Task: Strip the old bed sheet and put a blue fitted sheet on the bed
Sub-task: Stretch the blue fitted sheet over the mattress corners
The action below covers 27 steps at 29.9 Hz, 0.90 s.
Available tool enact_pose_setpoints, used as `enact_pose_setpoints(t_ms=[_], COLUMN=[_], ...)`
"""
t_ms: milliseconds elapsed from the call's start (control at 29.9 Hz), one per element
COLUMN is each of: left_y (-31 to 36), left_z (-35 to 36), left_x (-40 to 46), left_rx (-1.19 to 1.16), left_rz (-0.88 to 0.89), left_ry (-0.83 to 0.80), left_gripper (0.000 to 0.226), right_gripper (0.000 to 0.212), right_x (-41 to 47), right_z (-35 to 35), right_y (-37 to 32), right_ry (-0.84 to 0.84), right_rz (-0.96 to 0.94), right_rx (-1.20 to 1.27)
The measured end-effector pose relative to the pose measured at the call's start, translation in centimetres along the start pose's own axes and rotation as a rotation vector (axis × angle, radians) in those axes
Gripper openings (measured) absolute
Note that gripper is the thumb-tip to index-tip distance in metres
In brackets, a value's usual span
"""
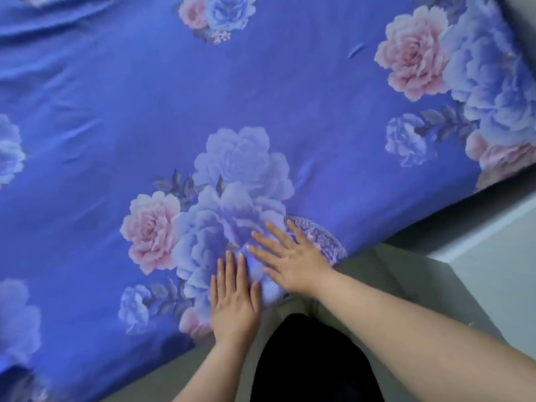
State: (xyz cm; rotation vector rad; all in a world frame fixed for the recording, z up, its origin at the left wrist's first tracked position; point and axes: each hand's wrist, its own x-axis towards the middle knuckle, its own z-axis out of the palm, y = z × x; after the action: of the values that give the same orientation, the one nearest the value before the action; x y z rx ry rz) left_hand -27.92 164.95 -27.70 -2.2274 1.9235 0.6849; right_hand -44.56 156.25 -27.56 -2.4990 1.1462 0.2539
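Observation:
A blue fitted sheet (290, 97) printed with pink and pale blue flowers covers the bed and fills most of the view. It lies mostly flat, with shallow creases toward the upper left. My left hand (235, 303) lies palm down on the sheet near the bed's near edge, fingers straight and close together. My right hand (290, 262) rests flat beside it, fingers spread over a flower print. Neither hand holds any fabric. The mattress under the sheet is hidden.
The bed's near edge runs diagonally from lower left to upper right. Grey floor (391, 274) lies beside it, and a white piece of furniture (493, 245) stands at the right. My dark clothing (313, 361) shows at the bottom.

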Motion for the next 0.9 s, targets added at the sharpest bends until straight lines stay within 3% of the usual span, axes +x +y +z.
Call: enact_pose_setpoints(t_ms=[100,167,234,301,401,468,535,601,668,735,768,835,902], left_y=[-4.2,-6.4,-7.8,-9.4,-13.3,-16.9,-20.5,-23.5,-26.5,-29.9,-31.7,-35.9,-40.8], left_z=[2.4,1.1,-1.3,-4.1,-6.4,-5.4,-3.8,-2.0,-1.1,-1.3,-1.6,-3.0,-4.6], left_x=[-10.5,-12.6,-10.8,-7.2,-3.1,-3.8,-7.1,-11.3,-15.2,-17.9,-19.0,-20.2,-20.2], left_rx=[0.042,-0.024,-0.072,-0.093,-0.128,-0.151,-0.211,-0.307,-0.402,-0.426,-0.383,-0.238,-0.132], left_rz=[0.177,0.102,-0.055,-0.201,-0.432,-0.652,-0.775,-0.775,-0.892,-1.076,-1.075,-0.842,-0.571], left_ry=[-0.159,-0.109,0.045,0.190,0.212,0.144,0.084,0.057,0.061,0.122,0.175,0.253,0.220], left_gripper=[0.061,0.058,0.056,0.054,0.053,0.056,0.061,0.067,0.065,0.059,0.055,0.050,0.051], right_gripper=[0.035,0.025,0.032,0.045,0.062,0.063,0.060,0.060,0.051,0.031,0.027,0.038,0.054], right_x=[-5.1,-4.5,-0.7,4.2,9.3,10.4,9.3,6.1,2.8,2.6,3.8,8.5,14.1], right_z=[3.2,2.2,0.3,-1.7,-3.4,-1.9,1.0,4.0,6.4,6.8,6.9,5.7,3.7], right_y=[-4.0,-5.2,-5.7,-5.7,-6.2,-9.4,-15.1,-21.7,-27.2,-31.0,-33.1,-36.8,-39.7], right_ry=[-0.047,0.086,0.282,0.450,0.259,0.102,0.022,-0.091,-0.272,-0.241,-0.075,0.224,0.245], right_rz=[-0.450,-0.575,-0.418,-0.062,0.393,0.446,0.191,-0.228,-0.658,-0.787,-0.723,-0.370,0.093], right_rx=[0.009,0.126,0.208,0.235,0.313,0.221,0.092,0.030,0.035,0.113,0.190,0.299,0.374])
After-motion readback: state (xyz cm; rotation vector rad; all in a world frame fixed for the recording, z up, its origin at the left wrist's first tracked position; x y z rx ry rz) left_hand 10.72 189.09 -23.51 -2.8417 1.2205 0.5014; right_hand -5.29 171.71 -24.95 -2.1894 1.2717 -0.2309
